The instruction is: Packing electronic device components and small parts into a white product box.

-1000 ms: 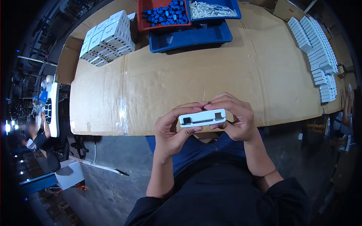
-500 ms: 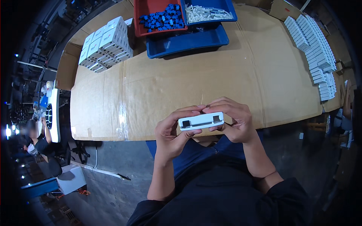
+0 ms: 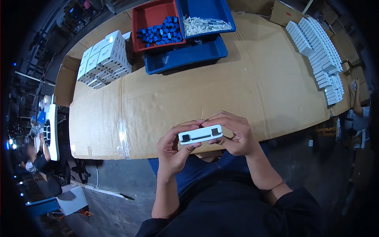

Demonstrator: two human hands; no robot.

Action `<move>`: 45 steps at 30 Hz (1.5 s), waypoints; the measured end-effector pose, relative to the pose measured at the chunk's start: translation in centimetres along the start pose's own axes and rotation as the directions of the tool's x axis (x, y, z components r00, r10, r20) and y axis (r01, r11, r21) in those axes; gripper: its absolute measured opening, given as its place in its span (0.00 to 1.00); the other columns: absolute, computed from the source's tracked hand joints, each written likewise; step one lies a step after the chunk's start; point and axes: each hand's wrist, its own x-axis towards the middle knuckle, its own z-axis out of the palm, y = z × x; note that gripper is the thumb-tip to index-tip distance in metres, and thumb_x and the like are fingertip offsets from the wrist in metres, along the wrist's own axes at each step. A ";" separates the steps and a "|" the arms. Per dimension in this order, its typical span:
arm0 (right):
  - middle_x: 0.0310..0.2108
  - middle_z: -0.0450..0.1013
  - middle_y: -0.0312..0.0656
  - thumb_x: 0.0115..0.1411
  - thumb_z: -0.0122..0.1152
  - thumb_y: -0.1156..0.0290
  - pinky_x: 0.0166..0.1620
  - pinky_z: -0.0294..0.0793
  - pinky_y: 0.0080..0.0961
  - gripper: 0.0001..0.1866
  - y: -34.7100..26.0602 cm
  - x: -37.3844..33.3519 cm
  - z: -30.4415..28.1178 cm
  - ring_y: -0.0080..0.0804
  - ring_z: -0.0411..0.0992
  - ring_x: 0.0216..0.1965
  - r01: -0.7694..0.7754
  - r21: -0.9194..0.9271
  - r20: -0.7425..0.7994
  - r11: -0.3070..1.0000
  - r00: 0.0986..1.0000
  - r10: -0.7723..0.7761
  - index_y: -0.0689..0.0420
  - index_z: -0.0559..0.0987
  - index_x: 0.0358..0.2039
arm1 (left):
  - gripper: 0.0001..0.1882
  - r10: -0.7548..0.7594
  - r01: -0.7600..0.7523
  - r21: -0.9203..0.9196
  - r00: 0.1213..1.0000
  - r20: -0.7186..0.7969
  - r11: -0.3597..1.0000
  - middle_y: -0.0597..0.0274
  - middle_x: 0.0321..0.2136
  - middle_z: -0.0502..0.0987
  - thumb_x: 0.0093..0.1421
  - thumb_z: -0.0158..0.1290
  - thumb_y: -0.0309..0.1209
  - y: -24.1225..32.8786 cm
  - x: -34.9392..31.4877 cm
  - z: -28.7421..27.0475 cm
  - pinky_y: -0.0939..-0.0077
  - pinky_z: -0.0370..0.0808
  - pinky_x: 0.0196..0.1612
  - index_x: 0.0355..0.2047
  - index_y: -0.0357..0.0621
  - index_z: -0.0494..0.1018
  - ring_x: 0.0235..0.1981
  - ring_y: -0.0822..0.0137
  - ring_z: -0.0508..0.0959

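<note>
Between both hands I hold a white plastic case [image 3: 200, 135], a flat box with rounded corners, above the table's near edge. The side turned up to me has a long slot and a dark square notch near each end. My left hand [image 3: 173, 147] is closed on its left end, thumb below and fingers along the far side. My right hand [image 3: 233, 133] grips the right end the same way. The fingertips of both hands nearly meet at the case's far edge. Its other faces are hidden.
On the cardboard-covered table [image 3: 185, 96], stacked white boxes [image 3: 103, 59] stand far left and long rows of white cases [image 3: 321, 55] at right. A red bin [image 3: 156, 17] holds blue pieces, a blue bin [image 3: 205, 12] white sticks. Another blue tray [image 3: 185, 57] sits in front.
The view has shifted, so the table and bins appear lower and slightly left. Both hands keep the white case, its right end now tilted up a little more.
</note>
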 end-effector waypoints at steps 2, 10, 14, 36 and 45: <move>0.42 0.83 0.46 0.52 0.72 0.84 0.45 0.81 0.32 0.20 0.1 0.0 0.2 0.40 0.81 0.41 -0.018 0.022 -0.003 1.000 1.000 0.018 0.62 0.84 0.48 | 0.19 -0.025 0.025 -0.007 0.999 -0.023 1.000 0.45 0.53 0.82 0.58 0.68 0.20 -0.1 -0.1 0.0 0.67 0.76 0.60 0.50 0.34 0.78 0.56 0.60 0.81; 0.43 0.83 0.45 0.53 0.72 0.84 0.46 0.81 0.30 0.20 0.5 -0.2 0.0 0.37 0.81 0.43 -0.038 -0.004 0.003 0.999 0.999 0.038 0.63 0.84 0.48 | 0.19 -0.046 0.046 -0.006 0.999 -0.021 0.999 0.46 0.53 0.82 0.58 0.68 0.20 -0.4 0.0 -0.2 0.67 0.77 0.60 0.50 0.35 0.78 0.56 0.62 0.81; 0.43 0.83 0.45 0.52 0.72 0.84 0.46 0.81 0.30 0.20 0.5 -0.3 0.3 0.37 0.82 0.43 -0.087 0.048 -0.013 0.995 0.996 0.088 0.63 0.85 0.47 | 0.20 -0.039 0.040 0.011 0.999 -0.014 0.999 0.46 0.53 0.82 0.58 0.67 0.20 -0.4 -0.1 -0.3 0.66 0.76 0.60 0.50 0.34 0.78 0.56 0.61 0.81; 0.43 0.82 0.44 0.59 0.72 0.79 0.48 0.80 0.26 0.17 0.8 -1.6 0.5 0.29 0.80 0.45 -0.205 0.228 -0.100 0.952 0.968 0.232 0.63 0.82 0.49 | 0.30 0.042 -0.041 0.031 0.999 -0.022 0.999 0.44 0.54 0.80 0.56 0.72 0.26 -0.6 0.4 0.5 0.64 0.77 0.60 0.57 0.34 0.74 0.55 0.56 0.81; 0.47 0.76 0.36 0.63 0.68 0.82 0.51 0.76 0.20 0.27 3.0 -1.5 0.0 0.21 0.74 0.48 -0.324 0.483 -0.134 0.813 0.891 0.435 0.60 0.73 0.63 | 0.21 -0.153 0.140 -0.067 0.956 -0.249 0.988 0.54 0.51 0.80 0.64 0.64 0.22 -2.5 -1.2 0.7 0.69 0.74 0.60 0.56 0.32 0.73 0.54 0.66 0.79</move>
